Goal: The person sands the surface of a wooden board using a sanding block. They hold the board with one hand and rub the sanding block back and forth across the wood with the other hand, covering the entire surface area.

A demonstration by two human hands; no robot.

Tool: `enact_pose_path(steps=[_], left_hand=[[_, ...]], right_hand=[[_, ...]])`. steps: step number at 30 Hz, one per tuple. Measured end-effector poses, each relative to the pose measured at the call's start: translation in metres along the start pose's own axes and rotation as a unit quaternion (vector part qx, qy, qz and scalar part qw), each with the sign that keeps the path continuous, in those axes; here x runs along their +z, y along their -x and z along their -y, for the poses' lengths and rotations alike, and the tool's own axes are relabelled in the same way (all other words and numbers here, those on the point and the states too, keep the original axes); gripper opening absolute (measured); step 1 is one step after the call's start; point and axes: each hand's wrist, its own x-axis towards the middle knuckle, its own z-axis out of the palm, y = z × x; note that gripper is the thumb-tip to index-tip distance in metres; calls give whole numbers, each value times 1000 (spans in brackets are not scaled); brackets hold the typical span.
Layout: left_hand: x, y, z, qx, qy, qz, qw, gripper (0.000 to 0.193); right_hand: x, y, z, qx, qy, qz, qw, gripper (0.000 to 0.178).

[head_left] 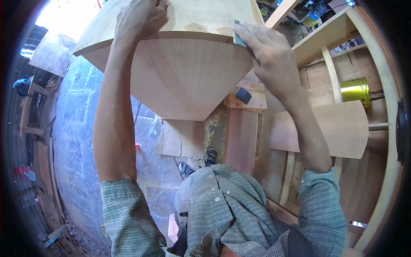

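A pale wooden box-like piece [184, 73] stands in front of me, its top board overhanging a tapering front. Over that board my left hand [141, 19] is curled closed, partly cut off by the upper edge; what its fingers hold, if anything, is hidden. My right hand [267, 49] grips a thin, flat, pale green-blue piece [238, 34] at the board's right front corner. Its exact kind does not show. Light brown patches [197, 27] mark the wood between the hands.
A dark blue block [243, 95] lies on a small board [257, 103] below my right hand. To the right, a loose curved-end panel [321, 129] rests across an open wooden frame [389, 141], near a yellow-gold can [355, 91]. Cardboard [182, 139] lies by my feet.
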Motion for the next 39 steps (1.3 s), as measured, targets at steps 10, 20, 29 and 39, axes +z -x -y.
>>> enact_pose_path(steps=[10,20,29,39], left_hand=[[-3,-1,0,-1,-29,17,999,30],[19,-17,20,13,-78,43,996,41],[19,-18,15,1,-71,53,996,40],[19,-14,17,1,-66,48,997,39]], right_hand=[[-4,15,22,10,-2,-25,1000,39],[-13,12,12,-53,64,-29,996,27],[-12,16,-2,-52,40,-16,998,31],[-54,65,30,-75,-78,92,990,36]])
